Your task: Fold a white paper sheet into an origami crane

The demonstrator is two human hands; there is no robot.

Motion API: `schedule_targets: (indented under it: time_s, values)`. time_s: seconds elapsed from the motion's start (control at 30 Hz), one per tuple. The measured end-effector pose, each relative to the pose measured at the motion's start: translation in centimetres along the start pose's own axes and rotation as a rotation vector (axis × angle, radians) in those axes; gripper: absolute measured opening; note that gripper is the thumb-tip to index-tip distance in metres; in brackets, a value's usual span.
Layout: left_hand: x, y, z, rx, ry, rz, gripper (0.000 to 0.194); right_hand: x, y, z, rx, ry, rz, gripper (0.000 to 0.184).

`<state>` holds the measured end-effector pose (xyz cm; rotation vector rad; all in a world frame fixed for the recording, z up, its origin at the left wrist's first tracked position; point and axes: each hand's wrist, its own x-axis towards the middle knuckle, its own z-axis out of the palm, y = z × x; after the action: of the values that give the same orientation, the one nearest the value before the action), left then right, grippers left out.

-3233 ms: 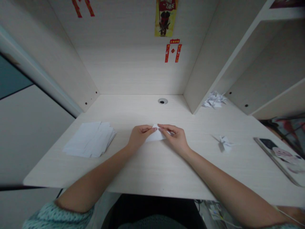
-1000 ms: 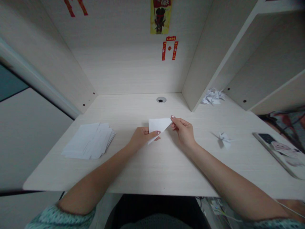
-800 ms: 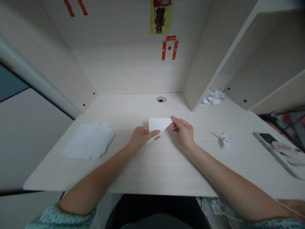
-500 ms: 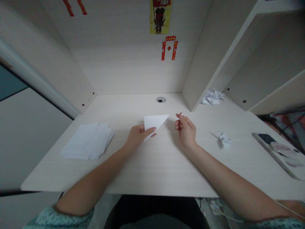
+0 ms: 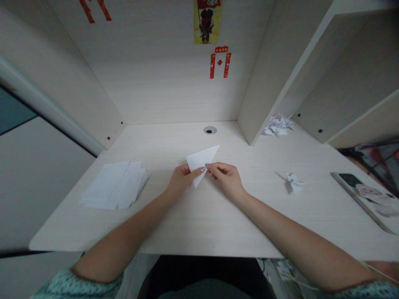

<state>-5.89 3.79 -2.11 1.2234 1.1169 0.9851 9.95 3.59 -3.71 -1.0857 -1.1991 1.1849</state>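
A white sheet of paper folded into a triangle (image 5: 201, 158) is held just above the desk, one point toward the upper right and another downward. My left hand (image 5: 183, 178) grips it from the left, thumb on top and fingers underneath. At the paper's right edge, my right hand (image 5: 226, 176) pinches with thumb and index finger, its fingertips meeting the left thumb's tip. Part of the paper's lower side is hidden by the fingers.
A stack of white paper sheets (image 5: 114, 185) lies on the left of the desk (image 5: 183, 232). Rightward are a small folded paper piece (image 5: 294, 182) and a phone (image 5: 366, 199). A heap of folded papers (image 5: 279, 125) sits behind the upright divider (image 5: 258, 83). A cable hole (image 5: 210, 130) is at the back.
My right hand has moved left and down from beside the paper to its right edge and now pinches it. The paper has tilted slightly in my left hand.
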Motion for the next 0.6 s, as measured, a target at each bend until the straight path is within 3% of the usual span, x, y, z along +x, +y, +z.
schedule_targets:
  time_s: [0.13, 0.3, 0.4, 0.5, 0.6]
  values:
    - [-0.1, 0.3, 0.2, 0.046, 0.001, 0.012, 0.034, 0.3, 0.3, -0.3, -0.082, -0.018, -0.043, 0.03]
    - [-0.1, 1.0, -0.1, 0.044, 0.121, 0.056, 0.038, 0.4, 0.6, -0.6, -0.256, -0.066, -0.135, 0.03]
    - [-0.1, 1.2, -0.4, 0.065, 0.101, 0.04, 0.035, 0.0, 0.3, -0.5, -0.329, -0.109, -0.203, 0.027]
    - [-0.1, 1.0, -0.5, 0.045, 0.072, 0.0, 0.035, -0.3, 0.1, -0.2, -0.291, -0.098, -0.219, 0.027]
    - [-0.1, 0.6, -0.3, 0.022, 0.123, 0.018, 0.034, -0.4, 0.2, 0.0, -0.241, -0.094, -0.184, 0.03]
